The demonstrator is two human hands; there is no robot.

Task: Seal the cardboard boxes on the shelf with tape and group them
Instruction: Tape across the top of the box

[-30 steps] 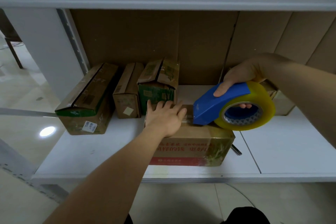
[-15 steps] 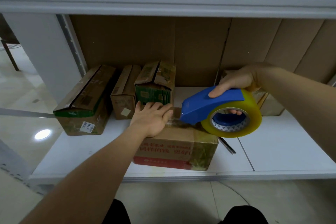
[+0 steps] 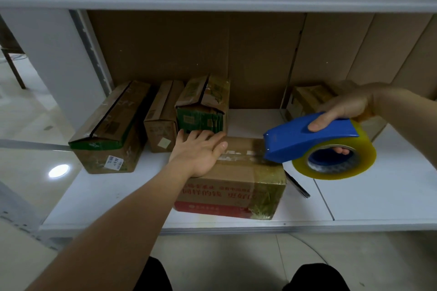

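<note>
While the front box [image 3: 230, 179] sits at shelf [image 3: 378, 198] front edge, its top is pressed by left hand [image 3: 201, 153], fingers straight, flat. Blue tape dispenser [image 3: 309, 143] w/ yellowish roll is gripped by right hand [image 3: 343, 108], fingers curled thru core, nose touching box top at 3 o'clock. Three other boxes [image 3: 163, 116] are grouped at 10 o'clock, a fourth box [image 3: 307, 99] at 1 o'clock.

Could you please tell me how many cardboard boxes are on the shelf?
5: three grouped back-left, one at the front, one partly hidden back-right; more may be hidden.
</note>
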